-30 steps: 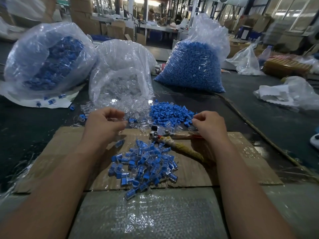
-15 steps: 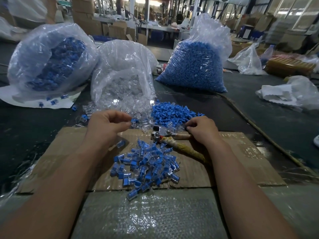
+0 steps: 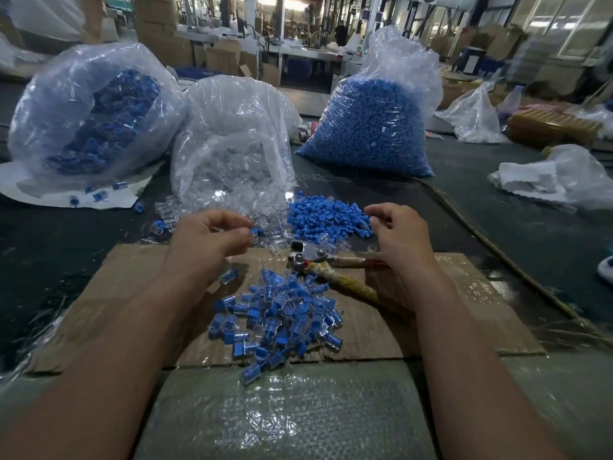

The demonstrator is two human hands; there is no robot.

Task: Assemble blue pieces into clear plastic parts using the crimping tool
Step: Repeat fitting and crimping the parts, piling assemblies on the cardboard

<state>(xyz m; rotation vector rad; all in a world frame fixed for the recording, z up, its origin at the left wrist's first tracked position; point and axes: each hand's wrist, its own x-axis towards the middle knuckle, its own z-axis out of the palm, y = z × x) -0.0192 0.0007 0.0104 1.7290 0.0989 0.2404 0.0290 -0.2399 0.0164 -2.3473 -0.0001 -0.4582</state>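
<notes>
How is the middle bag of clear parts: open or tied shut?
Open. The bag gapes toward the person, and clear parts spill from it onto the table.

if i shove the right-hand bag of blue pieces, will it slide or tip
Likely heavy, slow to slide: the bag of blue pieces is packed full. Its wide base suggests slumping, not tipping; the thin film looks floppy.

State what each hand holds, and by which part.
The left hand pinches a small clear-and-blue part by its near end, at the fingertips. For the right hand it cannot be told: its curled fingers hide any piece.
</notes>
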